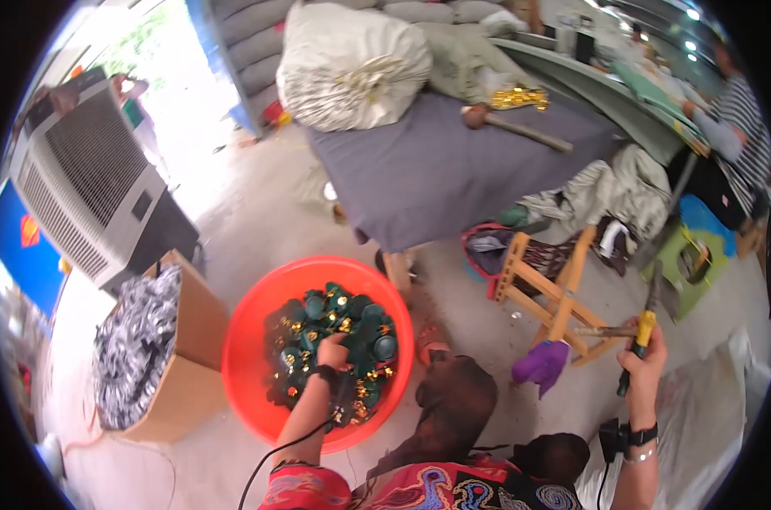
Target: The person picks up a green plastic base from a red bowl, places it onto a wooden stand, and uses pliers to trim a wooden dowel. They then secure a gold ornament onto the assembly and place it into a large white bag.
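Observation:
A red plastic basin (254,323) sits on the floor in front of me, filled with several dark green round pieces with gold bits (351,327). My left hand (332,350) reaches into the basin and rests on the green pieces, fingers closed over them. My right hand (644,361) is raised at the right, gripping a tool with a yellow and black handle (643,336) whose metal tip points up. A dark strap circles each wrist.
A cardboard box (190,340) holding black-and-white material stands left of the basin. Nearby are a grey air cooler (88,187), a grey-covered table (453,161) with a white sack (351,64), a wooden stool (555,289) and a purple cloth (540,364). People sit at the far right.

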{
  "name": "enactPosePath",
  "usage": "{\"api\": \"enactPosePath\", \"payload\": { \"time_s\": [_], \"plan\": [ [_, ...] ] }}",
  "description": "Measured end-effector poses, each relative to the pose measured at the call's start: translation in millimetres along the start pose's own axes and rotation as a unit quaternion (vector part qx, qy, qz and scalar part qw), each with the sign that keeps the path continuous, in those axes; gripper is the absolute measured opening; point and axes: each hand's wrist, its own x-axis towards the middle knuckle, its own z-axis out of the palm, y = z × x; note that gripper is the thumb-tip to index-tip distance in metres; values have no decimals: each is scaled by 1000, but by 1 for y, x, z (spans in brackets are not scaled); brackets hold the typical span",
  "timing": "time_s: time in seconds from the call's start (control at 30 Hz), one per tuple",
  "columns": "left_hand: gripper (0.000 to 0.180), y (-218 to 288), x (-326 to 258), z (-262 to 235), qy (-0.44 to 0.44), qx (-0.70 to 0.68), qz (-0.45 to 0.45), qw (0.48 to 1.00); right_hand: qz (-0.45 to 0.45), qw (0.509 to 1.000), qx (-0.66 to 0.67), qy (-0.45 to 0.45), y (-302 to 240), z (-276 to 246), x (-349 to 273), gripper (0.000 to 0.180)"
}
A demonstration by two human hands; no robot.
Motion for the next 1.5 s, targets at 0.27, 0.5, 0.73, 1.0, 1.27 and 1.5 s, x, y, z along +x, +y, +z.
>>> {"api": "enactPosePath", "payload": {
  "time_s": [0.27,0.5,0.73,1.0,1.27,1.5],
  "plan": [
    [35,232,-153,85,-147,-117,404,895,-99,992,-20,73,-23,-24,-10,54],
    [36,155,-181,282,-134,146,696,690,-149,988,8,40,-46,-31,-15,53],
    [51,95,-170,301,-72,259,710,651,-135,977,-138,-85,-22,-16,-5,51],
    [46,98,-170,297,-57,270,707,651,-189,946,-212,-155,12,23,11,54],
    [20,124,-164,319,-148,101,558,810,-215,922,-265,-183,4,31,11,53],
    [19,128,-165,326,-184,116,570,792,-256,918,-287,-96,-62,-6,17,71]
  ]
}}
